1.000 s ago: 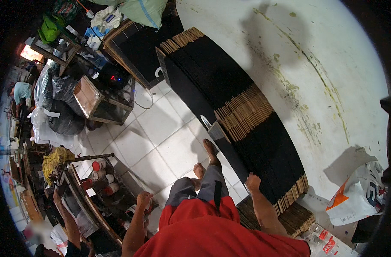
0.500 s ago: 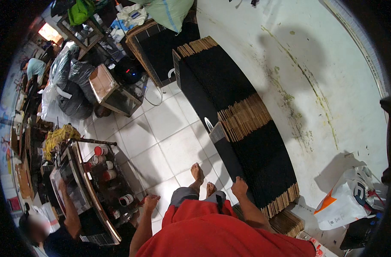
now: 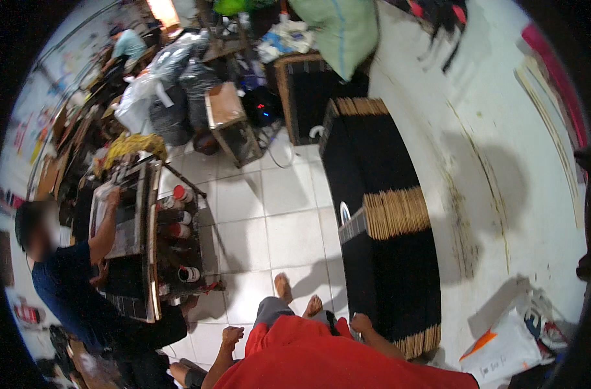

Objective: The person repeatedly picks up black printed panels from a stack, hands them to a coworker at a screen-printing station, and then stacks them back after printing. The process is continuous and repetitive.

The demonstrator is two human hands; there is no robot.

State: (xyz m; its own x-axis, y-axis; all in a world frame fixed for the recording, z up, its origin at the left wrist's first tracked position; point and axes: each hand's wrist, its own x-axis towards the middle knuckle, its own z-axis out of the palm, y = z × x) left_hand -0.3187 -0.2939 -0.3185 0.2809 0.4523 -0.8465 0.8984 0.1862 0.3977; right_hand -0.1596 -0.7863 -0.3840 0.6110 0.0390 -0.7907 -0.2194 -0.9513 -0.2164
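My left hand hangs low at my left side with its fingers loosely curled. Nothing shows in it. My right hand is lowered on my right, its fingers curled in and no object visible in them. It is nearest to a long row of tightly packed black panels, whose brown edges show in bands. Whether the hand touches the panels, I cannot tell. My bare feet stand on the tiles in front of me.
At left a person in dark blue works at a framed table with several jars beside it. Ahead stand a box-like stand, dark plastic bags and a pale green sack. A white bag lies at right.
My view has turned left, bringing more of the person at the table into sight. My right hand is lower in view and closer to my body. My left hand is lower too.
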